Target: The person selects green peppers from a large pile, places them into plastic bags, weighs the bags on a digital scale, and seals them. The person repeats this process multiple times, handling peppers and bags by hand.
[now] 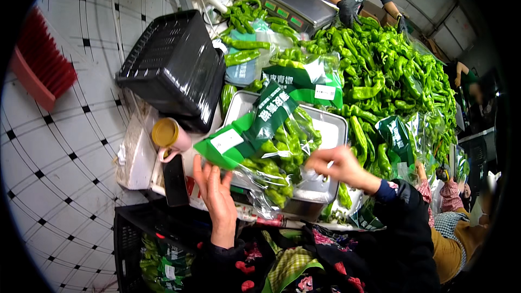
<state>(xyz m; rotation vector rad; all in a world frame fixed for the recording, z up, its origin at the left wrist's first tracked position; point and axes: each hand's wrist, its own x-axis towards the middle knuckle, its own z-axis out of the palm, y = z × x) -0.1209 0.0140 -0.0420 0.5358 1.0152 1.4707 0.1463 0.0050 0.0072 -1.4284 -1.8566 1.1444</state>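
Observation:
A clear and green plastic bag of green peppers [281,162] lies tilted over a metal tray [340,130], with a white label on its green end. At the bag's lower left edge is my left hand [217,195], fingers extended and somewhat apart, not closed around it. My right hand [342,167] hovers over the tray's right side, close to the bag, its fingertips drawn together. Whether anything thin is pinched there cannot be made out. Behind, another packed pepper bag [307,79] rests across the tray's far edge.
Loose green peppers [390,69] are heaped to the right. A digital scale [299,8] stands at the back. Left are a black crate [175,65], pink mug [175,138] and phone [176,181]. A lower crate [126,228] holds bagged peppers. Other people work opposite and at right.

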